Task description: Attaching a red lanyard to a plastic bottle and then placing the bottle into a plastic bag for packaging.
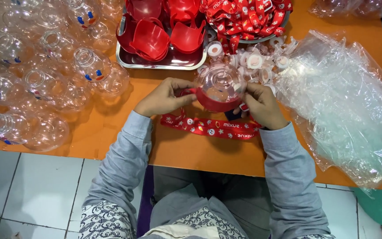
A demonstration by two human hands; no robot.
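Note:
My left hand (164, 97) and my right hand (261, 105) both grip a clear round plastic bottle (219, 84) seated in a red cup-shaped holder (215, 105), held over the orange table (191, 150). A red printed lanyard strap (213, 127) hangs from the holder and lies flat on the table just below my hands. My fingers press at the holder's left and right sides, where the strap attaches. Grey sleeves cover both forearms.
A heap of clear round bottles (36, 75) fills the left of the table. A metal tray (164, 62) of red holders stands at the back, a bowl of red lanyards (244, 17) beside it, white caps (255, 59) in front. Clear plastic bags (345, 102) lie at right.

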